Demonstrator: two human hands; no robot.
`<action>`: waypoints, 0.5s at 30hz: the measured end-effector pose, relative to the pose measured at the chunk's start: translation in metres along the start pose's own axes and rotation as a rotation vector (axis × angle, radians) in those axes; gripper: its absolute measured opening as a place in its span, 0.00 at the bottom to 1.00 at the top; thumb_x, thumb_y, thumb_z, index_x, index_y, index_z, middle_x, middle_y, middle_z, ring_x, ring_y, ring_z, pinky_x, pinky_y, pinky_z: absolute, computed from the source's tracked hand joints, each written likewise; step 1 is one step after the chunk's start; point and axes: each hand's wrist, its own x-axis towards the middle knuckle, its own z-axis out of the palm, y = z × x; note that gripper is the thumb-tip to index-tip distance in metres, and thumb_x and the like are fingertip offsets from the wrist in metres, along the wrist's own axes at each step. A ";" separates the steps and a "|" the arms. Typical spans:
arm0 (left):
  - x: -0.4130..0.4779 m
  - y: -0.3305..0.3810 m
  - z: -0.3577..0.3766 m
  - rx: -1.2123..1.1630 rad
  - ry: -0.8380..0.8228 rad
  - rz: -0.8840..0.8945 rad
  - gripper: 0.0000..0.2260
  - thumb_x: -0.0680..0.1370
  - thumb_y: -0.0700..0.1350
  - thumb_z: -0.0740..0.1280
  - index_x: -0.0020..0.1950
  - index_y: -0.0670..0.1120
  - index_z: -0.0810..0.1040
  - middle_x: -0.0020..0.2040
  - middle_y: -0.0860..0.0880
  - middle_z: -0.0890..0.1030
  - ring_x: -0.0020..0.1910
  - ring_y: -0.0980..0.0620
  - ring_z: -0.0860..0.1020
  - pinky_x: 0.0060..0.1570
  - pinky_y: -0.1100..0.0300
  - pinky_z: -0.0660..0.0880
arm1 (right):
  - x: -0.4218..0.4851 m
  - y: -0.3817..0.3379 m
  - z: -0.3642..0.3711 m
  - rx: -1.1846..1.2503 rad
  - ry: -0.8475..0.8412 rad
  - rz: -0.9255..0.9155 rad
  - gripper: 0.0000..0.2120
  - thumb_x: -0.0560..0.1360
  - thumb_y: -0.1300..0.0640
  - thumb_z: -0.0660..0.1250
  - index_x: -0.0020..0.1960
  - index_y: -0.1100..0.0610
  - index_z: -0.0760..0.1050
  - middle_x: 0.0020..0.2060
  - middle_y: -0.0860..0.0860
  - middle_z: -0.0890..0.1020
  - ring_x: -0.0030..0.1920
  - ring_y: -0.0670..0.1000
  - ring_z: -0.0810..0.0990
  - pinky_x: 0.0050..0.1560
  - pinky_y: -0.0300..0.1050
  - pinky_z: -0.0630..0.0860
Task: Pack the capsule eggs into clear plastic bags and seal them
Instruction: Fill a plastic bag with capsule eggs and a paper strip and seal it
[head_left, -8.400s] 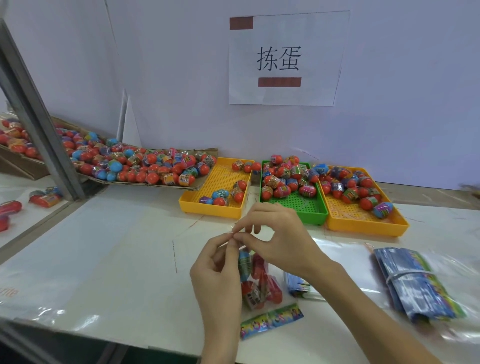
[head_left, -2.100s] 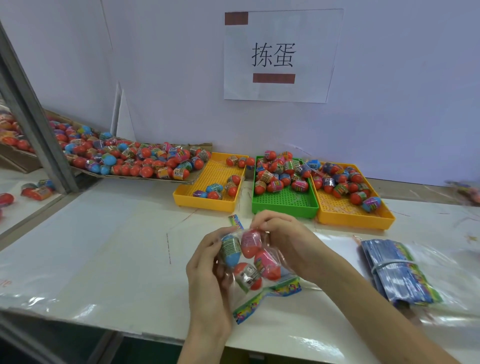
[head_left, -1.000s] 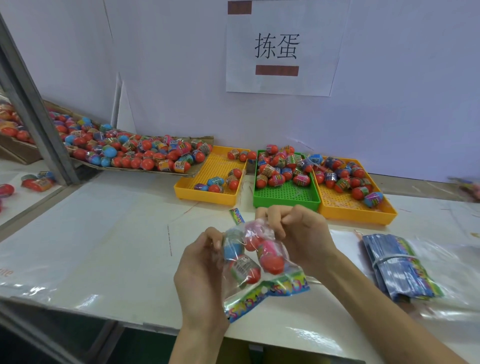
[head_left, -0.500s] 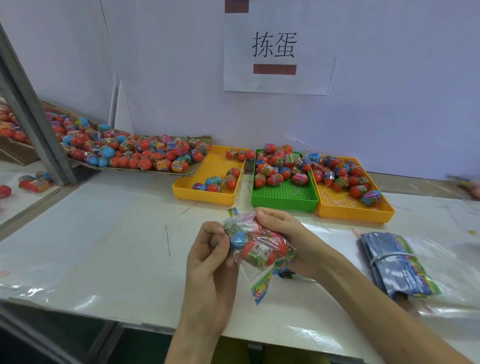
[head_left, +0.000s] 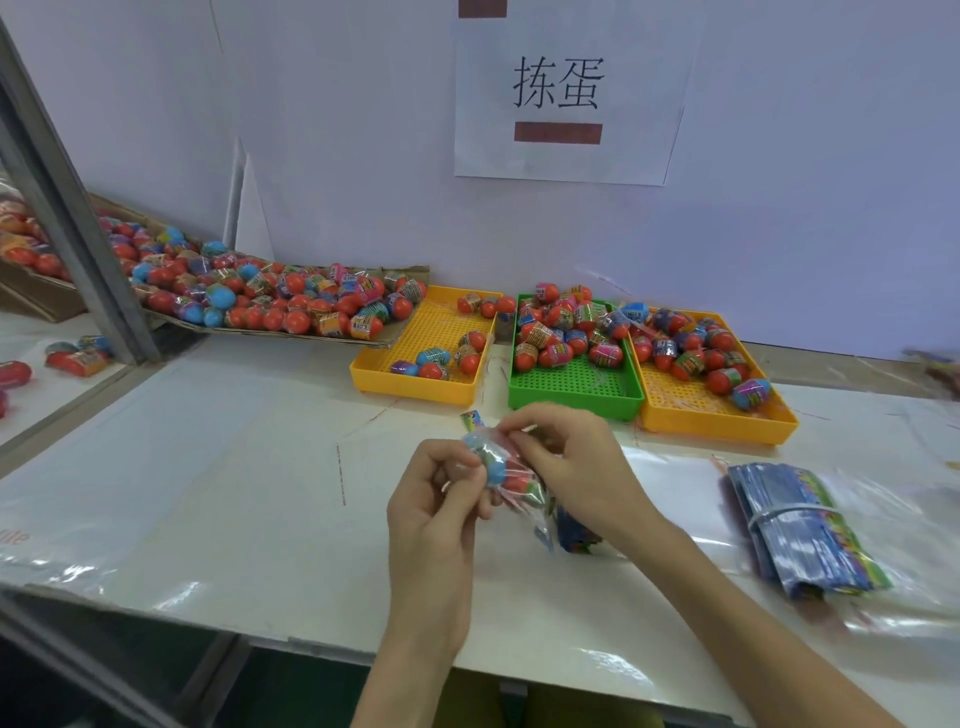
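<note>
Since half a second ago: filled clear bag (head_left: 506, 475) is turning, its printed header strip (head_left: 574, 532) now swinging lower, toward the table edge. Location: raised over the table (head_left: 234, 493), just in front of the green tray (head_left: 571, 384). Left hand (head_left: 436, 499) is pinching the bag's left side, fingers curled; right hand (head_left: 566, 462) is curling round its top. Handling, judged: light, lumpy, film soft and slippery, capsule eggs (head_left: 493, 470) shifting inside; best taken by the film beside the header. Long axis is running from the tray down toward the person, header end nearest.
</note>
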 end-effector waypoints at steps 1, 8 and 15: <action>-0.001 -0.002 0.002 0.061 -0.007 0.039 0.12 0.79 0.36 0.66 0.42 0.52 0.81 0.35 0.52 0.75 0.34 0.56 0.73 0.40 0.63 0.76 | -0.001 0.000 -0.002 0.017 -0.038 -0.008 0.08 0.81 0.61 0.66 0.54 0.53 0.83 0.46 0.43 0.84 0.47 0.42 0.81 0.49 0.40 0.78; -0.003 -0.004 0.005 0.291 -0.045 0.181 0.13 0.78 0.45 0.67 0.60 0.59 0.78 0.38 0.52 0.77 0.37 0.54 0.77 0.41 0.62 0.78 | -0.011 -0.015 -0.004 0.448 -0.442 0.151 0.25 0.77 0.34 0.60 0.68 0.44 0.75 0.55 0.47 0.83 0.54 0.47 0.81 0.58 0.49 0.75; -0.006 -0.006 0.005 0.302 -0.021 0.201 0.17 0.76 0.46 0.73 0.62 0.59 0.76 0.35 0.47 0.79 0.33 0.51 0.79 0.36 0.57 0.81 | -0.013 -0.019 -0.004 0.627 -0.564 0.151 0.17 0.82 0.45 0.58 0.64 0.52 0.75 0.43 0.53 0.78 0.42 0.49 0.77 0.46 0.41 0.73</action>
